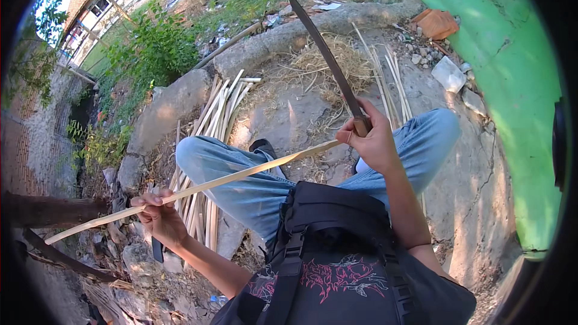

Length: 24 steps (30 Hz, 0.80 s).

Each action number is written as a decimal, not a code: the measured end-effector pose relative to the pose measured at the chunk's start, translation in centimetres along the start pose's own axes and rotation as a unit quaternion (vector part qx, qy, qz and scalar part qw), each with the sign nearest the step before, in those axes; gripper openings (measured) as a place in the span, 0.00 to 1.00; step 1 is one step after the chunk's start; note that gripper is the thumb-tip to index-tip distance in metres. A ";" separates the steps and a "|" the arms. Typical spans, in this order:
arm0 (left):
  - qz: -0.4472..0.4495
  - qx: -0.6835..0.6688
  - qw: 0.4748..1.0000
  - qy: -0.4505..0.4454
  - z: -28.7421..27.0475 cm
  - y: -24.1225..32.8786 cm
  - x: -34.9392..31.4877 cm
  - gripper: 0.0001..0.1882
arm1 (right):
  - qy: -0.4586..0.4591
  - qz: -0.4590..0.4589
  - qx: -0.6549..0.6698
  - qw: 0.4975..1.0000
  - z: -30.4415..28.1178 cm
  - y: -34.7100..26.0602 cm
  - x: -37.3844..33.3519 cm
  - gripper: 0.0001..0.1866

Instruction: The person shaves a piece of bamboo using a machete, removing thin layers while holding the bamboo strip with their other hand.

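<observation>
Black bag [334, 201]: nearest the camera, low in the middle, with straps and a buckle over a black shirt [343, 280] that carries a red and white print.
Left hand [160, 218]: closed, thumb and curled fingers gripping the pale strip [241, 175] some way in from its lower-left end.
Right hand [374, 143]: wrapped closed around the brown handle of a long knife [325, 50]. Thumb and forefinger are by the strip's other end — whether they pinch it too, I cannot tell.
Pale strip: long, thin and wood-like, slanting across the front of the lap from lower left up to the right hand, with a slight twist near that upper end.
Knife blade: dark and pointed, aimed forward and a little left, apart from the strip.
Jeans [238, 195]: faded blue, knees spread wide.
Left bundle [232, 102]: many pale strips on the ground, just beyond and beside the left knee.
Right bundle [391, 81]: fewer strips, beyond the right knee.
Shavings [337, 63]: a curly, straw-coloured heap between the bundles — more scraps lie nearer the feet.
Edges: green wall [500, 108] on the right, leafy bush [153, 45] at the upper left.
</observation>
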<state>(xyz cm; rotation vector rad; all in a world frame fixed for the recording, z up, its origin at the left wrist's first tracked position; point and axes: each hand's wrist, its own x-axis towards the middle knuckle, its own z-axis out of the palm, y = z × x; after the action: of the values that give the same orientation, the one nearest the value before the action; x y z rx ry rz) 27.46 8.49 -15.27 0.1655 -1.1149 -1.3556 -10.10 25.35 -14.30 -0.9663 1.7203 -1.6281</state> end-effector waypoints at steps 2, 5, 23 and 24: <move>-0.003 0.012 1.000 0.014 0.4 0.2 -0.2 0.10 | 0.006 0.001 0.008 1.000 0.5 0.4 0.3 0.32; 0.009 0.042 0.999 0.018 2.0 -0.2 0.0 0.09 | 0.007 -0.005 -0.018 1.000 0.9 1.1 0.7 0.31; 0.063 0.210 0.972 0.083 3.5 -1.8 0.6 0.06 | 0.053 0.055 -0.271 0.960 1.6 3.7 2.9 0.27; 0.064 0.209 0.972 0.083 3.6 -1.9 0.6 0.06 | 0.053 0.054 -0.271 0.960 1.4 4.4 3.0 0.27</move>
<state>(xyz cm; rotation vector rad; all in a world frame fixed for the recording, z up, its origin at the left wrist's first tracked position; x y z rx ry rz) 23.49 9.21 -14.42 0.4977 -1.2352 -0.9609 -11.20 22.09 -18.57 -1.0143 2.3152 -1.1725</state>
